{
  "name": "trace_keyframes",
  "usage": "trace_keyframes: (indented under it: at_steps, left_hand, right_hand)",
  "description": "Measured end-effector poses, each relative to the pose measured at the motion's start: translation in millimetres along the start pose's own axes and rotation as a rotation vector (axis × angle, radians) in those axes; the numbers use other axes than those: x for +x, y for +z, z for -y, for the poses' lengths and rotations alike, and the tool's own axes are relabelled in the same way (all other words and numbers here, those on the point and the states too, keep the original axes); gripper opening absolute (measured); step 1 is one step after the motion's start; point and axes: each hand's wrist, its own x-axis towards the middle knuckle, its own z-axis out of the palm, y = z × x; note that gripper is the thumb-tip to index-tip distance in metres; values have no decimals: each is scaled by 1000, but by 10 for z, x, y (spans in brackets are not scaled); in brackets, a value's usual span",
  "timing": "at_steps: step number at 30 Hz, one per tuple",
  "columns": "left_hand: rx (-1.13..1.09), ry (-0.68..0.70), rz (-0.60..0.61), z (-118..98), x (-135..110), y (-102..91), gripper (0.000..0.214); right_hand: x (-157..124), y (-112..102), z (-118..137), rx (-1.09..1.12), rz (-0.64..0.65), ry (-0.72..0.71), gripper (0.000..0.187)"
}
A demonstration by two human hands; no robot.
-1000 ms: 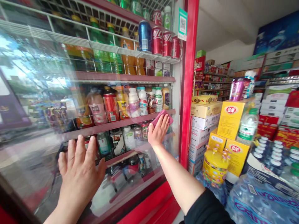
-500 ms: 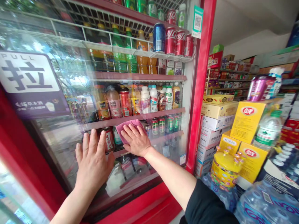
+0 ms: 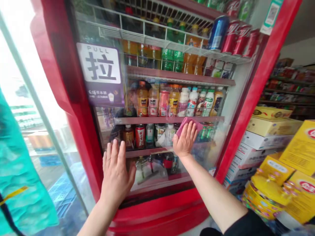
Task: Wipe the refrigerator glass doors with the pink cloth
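My right hand [image 3: 185,139] presses a folded pink cloth [image 3: 197,126] against the glass door [image 3: 209,160] of a red-framed drinks fridge. Its fingers lie together over the cloth, just below the shelf of white bottles. My left hand [image 3: 117,175] is lifted, open and empty, at the lower left of the glass with its fingers pointing up. Whether its palm touches the glass I cannot tell. Behind the door stand a red can [image 3: 140,136], an orange-juice bottle [image 3: 142,99] and rows of other drinks. A purple and white PULL sticker [image 3: 102,73] is at the door's left.
The red door frame [image 3: 71,108] bounds the glass at left. Stacked cartons [image 3: 264,134], yellow boxes [image 3: 304,150] and a yellow tub [image 3: 265,195] crowd the right side. Turquoise material [image 3: 22,164] and a blue crate [image 3: 66,193] are at far left.
My right hand has slid the pink cloth rightward across the glass. My left hand stays open near the glass's lower left. The view has turned left, showing more of the frame and outside.
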Motion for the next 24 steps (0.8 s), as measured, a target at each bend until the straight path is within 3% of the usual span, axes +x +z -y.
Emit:
trace_keyframes:
  at_steps: [9,18,24]
  left_hand:
    - [-38,-12,-28,183,-125,-225,98]
    - [-14,-51,-41,409,-300,-461,98]
    - [41,-69,-35,595,-360,-628,97]
  right_hand:
    - [-7,71,1289,123,82,-133,86]
    - [-50,157,2484,356,245,-317,81]
    - [-221,196,3011,449,232,-342,73]
